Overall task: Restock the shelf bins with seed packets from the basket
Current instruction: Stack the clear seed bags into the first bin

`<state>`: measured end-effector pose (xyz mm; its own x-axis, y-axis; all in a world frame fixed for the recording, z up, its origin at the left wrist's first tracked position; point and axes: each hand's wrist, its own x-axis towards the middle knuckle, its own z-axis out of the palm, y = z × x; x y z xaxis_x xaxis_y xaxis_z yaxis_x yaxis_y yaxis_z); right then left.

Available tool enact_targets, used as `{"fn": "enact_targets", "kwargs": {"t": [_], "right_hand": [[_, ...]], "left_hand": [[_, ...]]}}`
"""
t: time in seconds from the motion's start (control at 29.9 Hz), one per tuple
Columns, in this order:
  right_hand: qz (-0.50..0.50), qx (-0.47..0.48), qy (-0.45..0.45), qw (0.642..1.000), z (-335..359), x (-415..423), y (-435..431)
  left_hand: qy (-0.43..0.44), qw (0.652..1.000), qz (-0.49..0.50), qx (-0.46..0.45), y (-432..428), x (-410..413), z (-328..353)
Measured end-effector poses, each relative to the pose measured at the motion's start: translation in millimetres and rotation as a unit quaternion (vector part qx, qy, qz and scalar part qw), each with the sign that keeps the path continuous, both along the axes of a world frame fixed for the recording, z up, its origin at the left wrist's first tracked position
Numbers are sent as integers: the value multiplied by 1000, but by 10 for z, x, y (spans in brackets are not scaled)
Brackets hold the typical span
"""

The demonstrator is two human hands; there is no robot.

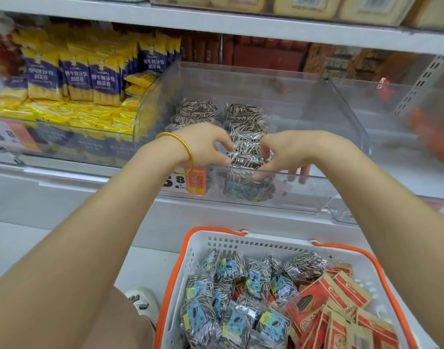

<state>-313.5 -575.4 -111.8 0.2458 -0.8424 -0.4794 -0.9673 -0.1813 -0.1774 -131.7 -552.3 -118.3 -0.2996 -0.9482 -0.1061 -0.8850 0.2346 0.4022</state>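
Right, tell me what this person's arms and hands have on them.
The left hand is ungloved, its arm sleeveless as far as shown, with a plain gold bangle round the wrist. The right hand is likewise ungloved and sleeveless, with no jewellery visible.

I see open room along the right side of the clear bin (pixel 299 122); seed packets (pixel 244 117) crowd its left and middle, front wall (pixel 306 191) and upper shelf (pixel 215 26) framing entry.
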Motion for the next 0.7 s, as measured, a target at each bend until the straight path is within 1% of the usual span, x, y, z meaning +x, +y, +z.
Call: {"fn": "enact_targets", "kwargs": {"t": [0.03,0.07,0.17,0.23,0.3,0.4,0.5,0.64,0.7], "right_hand": [[-12,5,-38,999,-29,9,-9],[-4,-10,-57,998,-46,17,-23],[48,-97,-60,992,-92,52,7],[46,-114,-90,988,-114,22,33],[28,-93,-117,988,-113,-41,42],[-35,-21,-149,988,-56,-150,44],[-90,23,-153,984,-40,-180,61],[-113,13,-183,976,-65,-167,85],[-143,-2,-188,972,-81,-185,95]], "left_hand": [[-1,1000,-7,9,-5,-16,-28],[-3,1000,-6,11,-13,-24,-47],[-7,1000,13,10,-40,-14,-57],[-9,1000,18,16,-52,-13,-56],[-13,1000,24,13,-59,-10,-67],[1,999,37,12,-63,0,-88],[9,999,44,13,-48,3,-91],[10,999,45,13,-40,-5,-85],[9,999,49,16,-37,-11,-86]]}}
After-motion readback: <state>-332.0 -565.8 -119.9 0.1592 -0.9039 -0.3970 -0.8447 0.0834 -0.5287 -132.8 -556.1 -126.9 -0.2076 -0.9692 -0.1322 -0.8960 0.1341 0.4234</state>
